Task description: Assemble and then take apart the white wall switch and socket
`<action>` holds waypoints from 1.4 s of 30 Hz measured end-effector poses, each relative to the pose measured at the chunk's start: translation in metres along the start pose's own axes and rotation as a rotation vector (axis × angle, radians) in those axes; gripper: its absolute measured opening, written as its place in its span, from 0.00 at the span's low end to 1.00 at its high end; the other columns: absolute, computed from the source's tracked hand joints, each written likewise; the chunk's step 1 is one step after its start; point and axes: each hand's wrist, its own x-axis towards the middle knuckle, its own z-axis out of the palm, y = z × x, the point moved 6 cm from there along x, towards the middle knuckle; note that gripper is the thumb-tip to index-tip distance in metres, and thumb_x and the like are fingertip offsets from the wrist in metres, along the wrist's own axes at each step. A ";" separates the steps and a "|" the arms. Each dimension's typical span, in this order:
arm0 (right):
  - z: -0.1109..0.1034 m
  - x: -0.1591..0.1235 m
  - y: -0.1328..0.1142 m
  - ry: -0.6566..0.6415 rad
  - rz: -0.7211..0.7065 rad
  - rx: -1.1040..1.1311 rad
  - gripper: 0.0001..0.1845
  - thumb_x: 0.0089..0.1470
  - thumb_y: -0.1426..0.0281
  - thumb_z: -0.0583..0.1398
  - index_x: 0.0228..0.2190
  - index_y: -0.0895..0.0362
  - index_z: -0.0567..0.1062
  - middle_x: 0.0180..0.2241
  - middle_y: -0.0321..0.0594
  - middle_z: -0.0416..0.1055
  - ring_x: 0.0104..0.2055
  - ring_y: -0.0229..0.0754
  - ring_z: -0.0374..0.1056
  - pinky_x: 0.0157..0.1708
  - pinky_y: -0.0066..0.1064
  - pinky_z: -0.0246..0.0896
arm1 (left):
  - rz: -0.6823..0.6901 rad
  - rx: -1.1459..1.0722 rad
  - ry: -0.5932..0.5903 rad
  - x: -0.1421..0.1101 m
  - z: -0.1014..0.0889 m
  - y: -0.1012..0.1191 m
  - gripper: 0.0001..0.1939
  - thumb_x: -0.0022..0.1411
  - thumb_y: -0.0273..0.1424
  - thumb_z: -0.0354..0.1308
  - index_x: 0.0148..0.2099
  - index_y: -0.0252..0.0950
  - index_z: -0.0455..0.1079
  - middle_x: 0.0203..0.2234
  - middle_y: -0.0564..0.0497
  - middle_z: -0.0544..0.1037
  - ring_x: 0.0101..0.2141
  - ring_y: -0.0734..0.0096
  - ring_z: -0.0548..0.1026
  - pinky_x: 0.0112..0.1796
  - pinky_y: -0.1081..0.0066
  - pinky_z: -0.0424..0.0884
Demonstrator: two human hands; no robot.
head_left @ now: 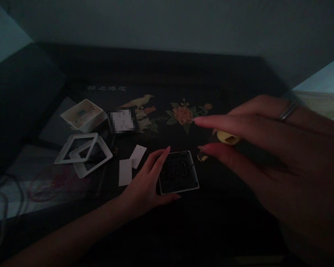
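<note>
My left hand (147, 181) grips a square white-rimmed switch panel (179, 172) by its left side, thumb along the lower edge and fingers at the upper corner. The panel's dark inner side with round fittings faces up. Close to the camera is my right hand (269, 148), with a ring on one finger. Its thumb and forefinger are stretched apart with no object visible at their tips. Behind them a yellow thing (227, 138) shows beside a curled fingertip, seemingly held in the hand; its kind is unclear. Near the thumb tip is a small yellowish, shiny piece (203, 156).
On the dark painted table (167, 94) lie two white cards or plates (125, 172), two white square frames (90, 155), and small metal screws (115, 151). A white box (83, 115) stands farther back beside a blurred pale square (123, 121). A cable (4, 211) hangs at far left.
</note>
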 end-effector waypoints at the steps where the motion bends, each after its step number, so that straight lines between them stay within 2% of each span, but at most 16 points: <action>1: 0.000 -0.001 0.001 -0.035 -0.007 0.035 0.11 0.61 0.70 0.60 0.44 0.45 0.76 0.38 0.33 0.78 0.39 0.43 0.75 0.34 0.32 0.72 | -0.004 0.000 -0.002 0.000 0.000 0.000 0.60 0.53 0.38 0.71 0.73 0.52 0.30 0.65 0.41 0.54 0.63 0.42 0.63 0.58 0.41 0.67; 4: 0.002 -0.005 0.008 -0.135 0.018 0.090 0.20 0.63 0.73 0.56 0.54 0.45 0.70 0.49 0.34 0.75 0.50 0.45 0.73 0.47 0.34 0.72 | -0.008 0.002 -0.001 0.001 0.000 0.000 0.59 0.54 0.36 0.70 0.73 0.52 0.31 0.65 0.41 0.54 0.63 0.43 0.63 0.59 0.42 0.66; 6: 0.006 -0.007 0.011 -0.159 0.031 0.107 0.19 0.63 0.72 0.54 0.55 0.46 0.68 0.52 0.36 0.72 0.52 0.46 0.72 0.48 0.35 0.72 | -0.009 0.009 -0.004 0.001 0.000 -0.001 0.59 0.54 0.36 0.70 0.73 0.52 0.31 0.65 0.42 0.54 0.63 0.44 0.62 0.59 0.43 0.67; 9: 0.013 -0.003 0.010 -0.098 -0.009 0.105 0.11 0.61 0.69 0.58 0.46 0.49 0.72 0.46 0.39 0.73 0.50 0.51 0.73 0.46 0.41 0.73 | -0.001 0.029 -0.006 0.000 0.001 -0.002 0.58 0.55 0.37 0.70 0.73 0.52 0.30 0.65 0.42 0.54 0.63 0.44 0.62 0.59 0.44 0.67; 11: 0.017 0.000 0.007 -0.037 -0.034 0.072 0.09 0.58 0.72 0.61 0.41 0.49 0.73 0.41 0.38 0.73 0.48 0.52 0.73 0.47 0.44 0.73 | 0.005 0.039 -0.001 -0.001 0.001 -0.002 0.58 0.55 0.36 0.70 0.73 0.52 0.30 0.65 0.42 0.53 0.63 0.44 0.62 0.59 0.44 0.67; 14: 0.020 0.001 0.002 -0.040 -0.061 0.034 0.10 0.58 0.77 0.60 0.39 0.49 0.73 0.41 0.38 0.72 0.48 0.49 0.73 0.46 0.39 0.74 | -0.001 0.040 -0.012 -0.001 0.001 -0.001 0.58 0.55 0.36 0.70 0.73 0.52 0.30 0.65 0.41 0.53 0.63 0.43 0.62 0.59 0.42 0.66; 18: 0.013 -0.003 -0.001 -0.120 -0.078 0.118 0.17 0.58 0.75 0.60 0.48 0.49 0.68 0.51 0.37 0.69 0.57 0.46 0.68 0.48 0.29 0.73 | -0.004 0.040 -0.017 -0.001 0.000 -0.001 0.57 0.56 0.36 0.69 0.73 0.52 0.31 0.65 0.41 0.53 0.63 0.43 0.62 0.60 0.42 0.66; 20: 0.011 -0.003 0.002 -0.147 -0.050 0.161 0.18 0.59 0.76 0.59 0.49 0.48 0.67 0.51 0.35 0.69 0.53 0.43 0.70 0.49 0.27 0.72 | -0.009 0.039 -0.017 -0.001 0.000 -0.001 0.57 0.56 0.36 0.69 0.73 0.52 0.31 0.66 0.42 0.53 0.63 0.43 0.62 0.60 0.43 0.66; 23: 0.015 -0.001 0.003 -0.169 -0.066 0.155 0.13 0.60 0.74 0.58 0.46 0.49 0.71 0.46 0.37 0.72 0.44 0.43 0.73 0.46 0.29 0.73 | -0.012 0.044 -0.023 -0.002 0.001 -0.001 0.56 0.56 0.37 0.69 0.73 0.51 0.32 0.66 0.42 0.53 0.64 0.44 0.61 0.60 0.45 0.66; 28: 0.015 0.002 0.002 -0.012 -0.067 -0.069 0.04 0.62 0.67 0.61 0.39 0.52 0.76 0.38 0.41 0.75 0.40 0.48 0.73 0.38 0.36 0.73 | 0.014 0.059 -0.004 -0.001 0.000 -0.002 0.57 0.56 0.37 0.69 0.73 0.51 0.31 0.65 0.41 0.53 0.63 0.44 0.61 0.60 0.45 0.66; 29: 0.014 0.001 0.002 -0.017 -0.066 -0.049 0.05 0.62 0.69 0.61 0.40 0.51 0.76 0.38 0.39 0.76 0.41 0.47 0.74 0.39 0.36 0.73 | 0.015 0.055 -0.005 -0.001 0.000 -0.001 0.57 0.55 0.37 0.69 0.73 0.50 0.31 0.65 0.41 0.53 0.63 0.44 0.62 0.60 0.44 0.66; 33: 0.010 -0.002 0.000 -0.159 -0.066 0.219 0.20 0.59 0.76 0.60 0.51 0.46 0.70 0.48 0.32 0.78 0.46 0.42 0.76 0.47 0.30 0.74 | 0.016 0.050 -0.016 0.000 0.000 0.000 0.56 0.56 0.36 0.68 0.73 0.50 0.32 0.65 0.40 0.53 0.63 0.43 0.62 0.60 0.43 0.66; 35: 0.010 -0.004 0.001 -0.215 -0.054 0.232 0.18 0.61 0.73 0.58 0.51 0.47 0.70 0.51 0.33 0.77 0.48 0.44 0.76 0.47 0.31 0.75 | 0.022 0.057 -0.012 -0.001 0.000 0.001 0.56 0.56 0.36 0.68 0.73 0.49 0.32 0.65 0.40 0.53 0.63 0.44 0.61 0.60 0.43 0.65; 37: 0.010 -0.004 0.002 -0.196 -0.065 0.138 0.11 0.62 0.69 0.58 0.47 0.50 0.73 0.50 0.38 0.75 0.50 0.48 0.75 0.44 0.35 0.76 | 0.024 0.066 -0.009 -0.002 0.000 0.000 0.56 0.57 0.36 0.68 0.73 0.49 0.32 0.65 0.41 0.53 0.63 0.44 0.61 0.60 0.44 0.65; 39: 0.009 -0.002 0.002 -0.108 -0.083 -0.008 0.06 0.61 0.65 0.60 0.40 0.52 0.75 0.46 0.42 0.74 0.48 0.51 0.74 0.41 0.37 0.75 | 0.024 0.075 -0.007 -0.002 0.000 0.000 0.56 0.56 0.37 0.69 0.73 0.49 0.32 0.65 0.41 0.54 0.63 0.44 0.61 0.60 0.44 0.66; 42: 0.007 0.000 0.003 -0.036 -0.055 -0.145 0.06 0.61 0.67 0.60 0.39 0.52 0.77 0.39 0.40 0.74 0.42 0.48 0.74 0.38 0.35 0.74 | 0.017 0.076 -0.011 -0.001 0.000 0.000 0.56 0.56 0.37 0.69 0.73 0.50 0.32 0.65 0.41 0.54 0.62 0.44 0.63 0.59 0.45 0.67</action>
